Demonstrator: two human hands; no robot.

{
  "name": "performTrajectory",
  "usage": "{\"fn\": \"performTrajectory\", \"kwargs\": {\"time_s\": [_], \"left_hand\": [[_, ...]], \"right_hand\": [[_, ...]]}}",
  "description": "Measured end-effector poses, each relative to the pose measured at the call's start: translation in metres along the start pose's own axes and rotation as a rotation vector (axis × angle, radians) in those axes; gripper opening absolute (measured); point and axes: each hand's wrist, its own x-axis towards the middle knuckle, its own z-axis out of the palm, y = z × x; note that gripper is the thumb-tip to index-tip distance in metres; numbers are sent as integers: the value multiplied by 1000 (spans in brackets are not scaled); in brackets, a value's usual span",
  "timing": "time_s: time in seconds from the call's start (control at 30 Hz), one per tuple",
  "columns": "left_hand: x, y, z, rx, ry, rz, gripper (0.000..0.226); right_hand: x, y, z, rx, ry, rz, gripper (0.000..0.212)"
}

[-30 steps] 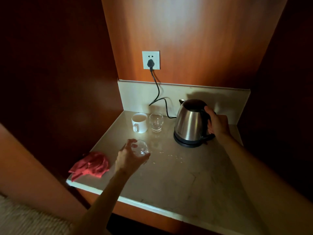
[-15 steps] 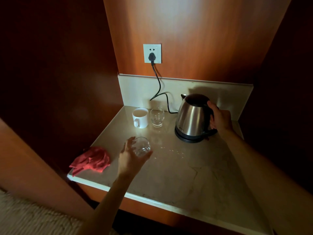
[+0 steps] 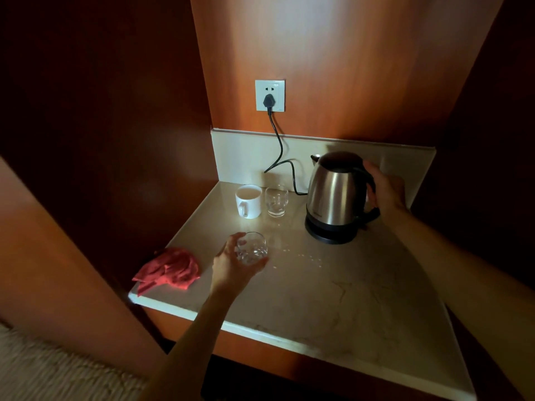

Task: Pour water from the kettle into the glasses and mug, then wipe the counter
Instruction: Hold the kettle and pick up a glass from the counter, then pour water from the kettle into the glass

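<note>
The left hand (image 3: 234,267), in the lower middle of the frame, curls its fingers and thumb round the near glass (image 3: 251,248), which stands on the worktop (image 3: 362,290) and looks to have water in it. The right hand (image 3: 386,189), at the right of the frame, is wrapped round the black handle of the kettle (image 3: 335,195); the kettle sits upright on its base (image 3: 327,234), spout toward the back wall.

Behind the near glass, at the back of the worktop, stand the mug (image 3: 249,201) and the far glass (image 3: 277,200), just beside each other. The mug looks filled near the brim; how much the far glass holds I cannot tell. Small drops (image 3: 307,257) lie on the worktop between the near glass and the kettle. A red cloth (image 3: 169,270) lies crumpled at the left edge, just left of the hand on the glass. A cord (image 3: 279,146) runs up to a socket (image 3: 269,95) on the wooden wall.

By my reading, pouring is at or near its end, with the kettle parked on its base. If so, the next move calls for letting go of both kettle and glass, then taking the cloth and passing it over the drops, steering round the three full vessels so none is knocked.
</note>
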Motion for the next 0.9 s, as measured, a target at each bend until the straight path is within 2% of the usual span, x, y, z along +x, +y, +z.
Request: {"fn": "performTrajectory", "kwargs": {"time_s": [0.17, 0.33, 0.5, 0.67, 0.9], "left_hand": [[4, -1, -9, -31, -110, -14, 82], [9, -3, -17, -80, -203, -55, 80], [10, -6, -17, -95, -215, -51, 81], [10, -7, -19, -123, -246, -61, 81], [9, -9, -20, -168, -238, -74, 79]], "right_hand": [[-13, -42, 3, -42, -44, -75, 53], [-35, -49, 12, -88, -123, -74, 55], [-60, -29, 27, -131, -259, -54, 56], [-79, -23, 32, -294, -401, -77, 64], [-81, -44, 37, -536, -465, -121, 65]]}}
